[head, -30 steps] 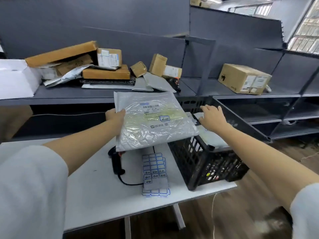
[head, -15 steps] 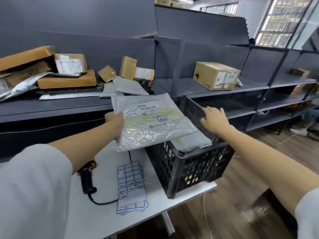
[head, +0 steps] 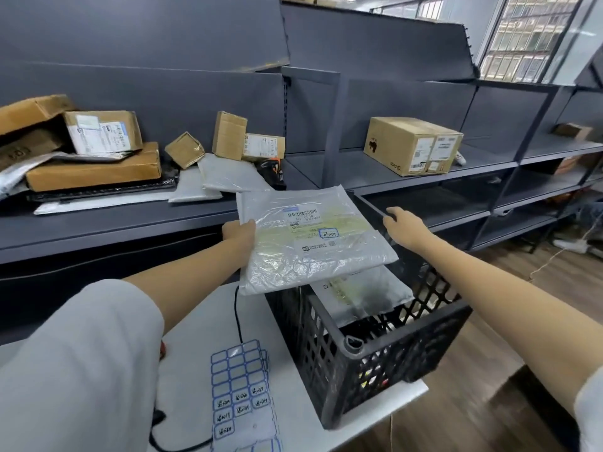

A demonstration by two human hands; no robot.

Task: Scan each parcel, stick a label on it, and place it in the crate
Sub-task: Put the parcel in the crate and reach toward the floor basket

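The flat clear-plastic mailer parcel [head: 310, 238] already carries a small blue-bordered handwritten label [head: 328, 233] beside its barcode sticker, so I judge its scanning and labelling done; only the drop into the black lattice plastic crate [head: 375, 353] is left. It hangs above the crate's near-left corner, not yet inside. One grey plastic-bag parcel [head: 362, 291] already lies in the crate. On the dark shelf behind the crate, the heap of brown cardboard boxes and grey bags [head: 107, 151] looks to be still waiting. The left hand [head: 238, 230] grips the mailer's left edge, arm stretched forward. The right hand [head: 403, 225] reaches to the crate's far rim, fingers relaxed and holding nothing; whether it touches the rim I cannot tell.
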